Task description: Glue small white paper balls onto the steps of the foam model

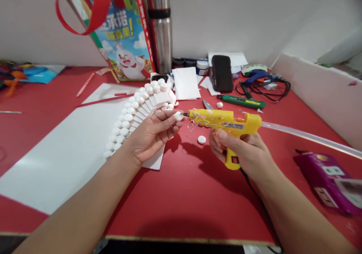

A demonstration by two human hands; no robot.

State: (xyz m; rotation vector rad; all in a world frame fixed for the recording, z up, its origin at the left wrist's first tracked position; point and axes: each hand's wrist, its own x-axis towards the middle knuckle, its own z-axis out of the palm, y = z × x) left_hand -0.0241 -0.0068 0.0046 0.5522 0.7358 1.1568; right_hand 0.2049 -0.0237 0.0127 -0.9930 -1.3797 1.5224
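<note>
Between the thumb and fingers of my left hand is a small white disc. My right hand grips a yellow hot glue gun by its handle, and the gun's nozzle points left, at or touching the disc. A clear glue stick sticks out of the gun's back end. Beyond my left wrist stands a curved white piece edged with rows of similar white discs; my hand and forearm hide part of it. One loose white disc lies on the table below the nozzle.
A white board covers the left of the red table. Behind are a printed gift bag, a steel flask and a phone. A green utility knife and a purple pack lie at right.
</note>
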